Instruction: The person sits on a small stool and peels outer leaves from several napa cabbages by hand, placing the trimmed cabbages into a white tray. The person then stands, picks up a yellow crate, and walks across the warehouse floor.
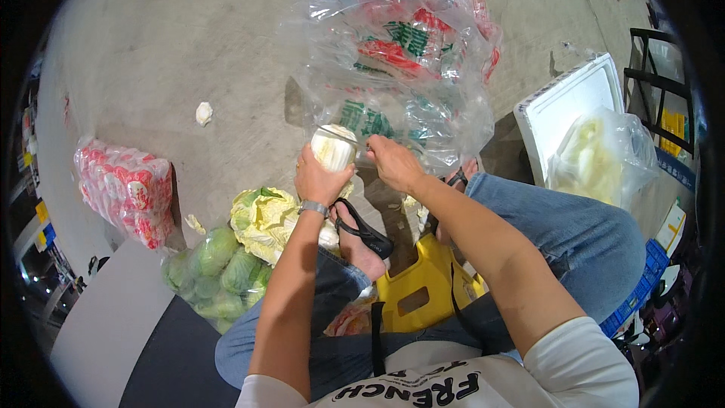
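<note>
My left hand [320, 177] is wrapped around the lower part of a napa cabbage [333, 150], whose pale base end points away from me. In my right hand [392, 162] is the handle of a knife, and its thin blade [335, 135] lies across the cabbage near that base end. Loose yellow-green cabbage leaves [264, 216] lie on the floor beside my left forearm. A cut slice of cabbage base [204, 114] rests on the concrete farther left. Just beyond my hands a large clear plastic bag [396, 62] with red and green print is spread out.
Round green cabbages in a clear bag [218, 277] lie at lower left, near a pack with red and white wrapping [127, 190]. A yellow plastic stool [416, 294] is between my legs. At right, a white foam box [572, 102] stands behind a bag of pale vegetables [595, 156].
</note>
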Action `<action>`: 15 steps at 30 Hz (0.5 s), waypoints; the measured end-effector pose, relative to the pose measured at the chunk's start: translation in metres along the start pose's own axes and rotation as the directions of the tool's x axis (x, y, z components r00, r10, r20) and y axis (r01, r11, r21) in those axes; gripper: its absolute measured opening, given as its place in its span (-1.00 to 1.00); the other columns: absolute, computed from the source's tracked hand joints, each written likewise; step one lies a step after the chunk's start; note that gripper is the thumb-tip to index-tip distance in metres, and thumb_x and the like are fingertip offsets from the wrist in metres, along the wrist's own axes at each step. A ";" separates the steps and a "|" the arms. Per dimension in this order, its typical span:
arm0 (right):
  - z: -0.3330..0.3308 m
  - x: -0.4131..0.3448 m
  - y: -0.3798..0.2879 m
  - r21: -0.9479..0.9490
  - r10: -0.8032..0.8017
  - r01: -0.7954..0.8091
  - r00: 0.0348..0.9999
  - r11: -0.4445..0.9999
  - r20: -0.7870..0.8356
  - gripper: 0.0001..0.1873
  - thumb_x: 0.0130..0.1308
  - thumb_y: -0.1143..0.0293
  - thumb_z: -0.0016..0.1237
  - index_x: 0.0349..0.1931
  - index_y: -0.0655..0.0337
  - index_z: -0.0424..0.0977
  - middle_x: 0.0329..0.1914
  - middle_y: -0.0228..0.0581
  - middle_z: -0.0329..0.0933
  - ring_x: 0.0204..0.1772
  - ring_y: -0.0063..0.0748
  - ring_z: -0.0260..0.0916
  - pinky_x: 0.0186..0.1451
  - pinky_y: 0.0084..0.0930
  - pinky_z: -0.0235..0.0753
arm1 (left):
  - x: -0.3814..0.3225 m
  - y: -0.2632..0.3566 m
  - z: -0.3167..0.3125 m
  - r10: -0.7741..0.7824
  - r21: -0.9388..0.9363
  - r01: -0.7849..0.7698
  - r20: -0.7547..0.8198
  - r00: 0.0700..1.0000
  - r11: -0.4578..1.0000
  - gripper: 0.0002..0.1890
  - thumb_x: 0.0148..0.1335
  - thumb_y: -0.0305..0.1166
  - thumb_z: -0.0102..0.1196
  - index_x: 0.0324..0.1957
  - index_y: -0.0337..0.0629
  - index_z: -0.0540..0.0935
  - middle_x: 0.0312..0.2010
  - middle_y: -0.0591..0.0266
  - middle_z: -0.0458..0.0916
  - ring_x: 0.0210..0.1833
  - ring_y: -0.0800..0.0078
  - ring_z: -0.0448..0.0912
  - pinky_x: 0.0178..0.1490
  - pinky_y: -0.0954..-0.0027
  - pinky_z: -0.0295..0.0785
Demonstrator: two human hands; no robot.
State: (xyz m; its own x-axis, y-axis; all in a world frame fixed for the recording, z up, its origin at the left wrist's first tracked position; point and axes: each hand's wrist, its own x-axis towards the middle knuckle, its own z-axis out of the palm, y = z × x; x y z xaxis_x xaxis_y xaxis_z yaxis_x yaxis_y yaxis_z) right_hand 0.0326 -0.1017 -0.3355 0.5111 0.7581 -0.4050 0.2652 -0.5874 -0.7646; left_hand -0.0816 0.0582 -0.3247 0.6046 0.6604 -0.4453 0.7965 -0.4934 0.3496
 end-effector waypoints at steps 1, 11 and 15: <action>0.002 -0.001 0.001 0.010 0.004 -0.004 1.000 1.000 -0.002 -0.82 0.48 0.32 -0.20 -0.12 0.25 0.24 -0.15 0.10 0.48 -0.02 0.23 0.44 -0.01 0.02 0.40 | -0.001 0.000 0.002 0.007 0.013 -0.007 -0.010 1.000 1.000 -0.10 -0.24 -0.06 0.50 0.14 -0.24 0.37 0.03 -0.08 0.53 0.07 -0.05 0.54 0.07 0.07 0.47; 0.000 0.009 0.015 0.042 0.002 -0.007 0.992 0.999 0.124 -0.80 0.47 0.32 -0.19 -0.08 0.25 0.23 -0.12 0.20 0.49 -0.05 0.30 0.44 -0.02 0.06 0.41 | -0.001 0.003 0.004 -0.007 0.060 0.009 -0.023 1.000 0.998 -0.10 -0.25 -0.07 0.48 0.16 -0.22 0.38 0.03 -0.07 0.53 0.08 -0.04 0.53 0.09 0.06 0.47; -0.003 0.016 0.017 0.031 -0.022 0.016 0.985 0.999 0.174 -0.79 0.47 0.33 -0.18 -0.08 0.27 0.21 -0.13 0.22 0.48 -0.06 0.31 0.44 -0.02 0.06 0.40 | 0.000 0.003 0.003 0.004 0.072 -0.003 -0.021 1.000 0.997 -0.11 -0.24 -0.07 0.48 0.15 -0.23 0.39 0.03 -0.07 0.53 0.08 -0.03 0.53 0.09 0.07 0.47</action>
State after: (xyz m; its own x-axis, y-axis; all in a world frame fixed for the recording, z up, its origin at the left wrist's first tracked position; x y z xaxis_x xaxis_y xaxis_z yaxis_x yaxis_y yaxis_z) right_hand 0.0476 -0.1002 -0.3541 0.3556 0.8083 -0.4694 0.2481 -0.5658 -0.7864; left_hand -0.0792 0.0552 -0.3268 0.6077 0.6701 -0.4262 0.7935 -0.5346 0.2908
